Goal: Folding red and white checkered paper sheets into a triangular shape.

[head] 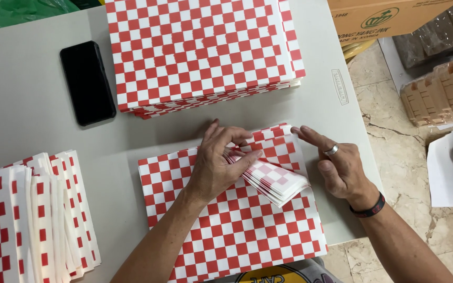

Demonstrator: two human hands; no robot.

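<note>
Cut off and covered

Top stack [200, 47] runs off at twelve o'clock; folded pile [32, 220] off at eight; left hand [218, 165] hides the fold's start, probably.

Checkered sheets [237, 230] thin matt paper; phone [87, 83] glossy.

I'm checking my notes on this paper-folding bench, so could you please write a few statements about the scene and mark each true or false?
1. The left hand pinches the lifted corners of several checkered sheets. True.
2. The right hand wears a ring and a dark wristband. True.
3. The black phone lies on the tall checkered stack. False: it lies on the bare grey table, left of that stack.
4. The folded sheets are piled at the table's right edge. False: they are fanned out at the lower left.
5. The right hand grips the sheets. False: its fingers lie open at the paper's edge.
</note>
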